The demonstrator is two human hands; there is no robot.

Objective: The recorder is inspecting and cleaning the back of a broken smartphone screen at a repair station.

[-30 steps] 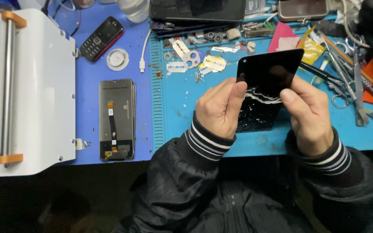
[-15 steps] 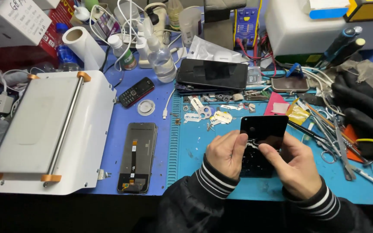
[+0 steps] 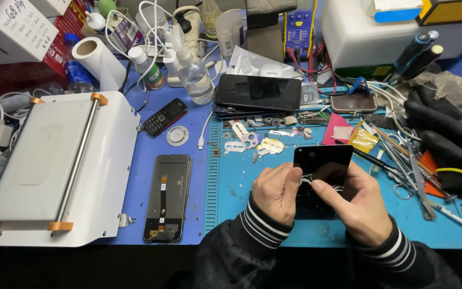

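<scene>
A black phone screen panel point(image 3: 322, 160) with cracked, whitish glass near its middle is held upright over the blue work mat point(image 3: 231, 214). My left hand point(image 3: 275, 194) grips its left edge, thumb on the cracked area. My right hand point(image 3: 356, 203) holds its right side, with the index finger pressing on the broken glass. Both wrists wear dark sleeves with striped cuffs.
A phone display with a flex cable point(image 3: 168, 196) lies face down to the left. A white machine point(image 3: 54, 166) fills the left side. Also around: a small black keypad phone point(image 3: 165, 116), a dark phone point(image 3: 258, 92), razor blades point(image 3: 247, 140), tweezers and scissors point(image 3: 410, 171), black gloves point(image 3: 445, 134), bottles point(image 3: 193, 75).
The view pulled back and tilted up, showing more of the bench. My hands still hold the panel; my right index finger has shifted onto the cracked area.
</scene>
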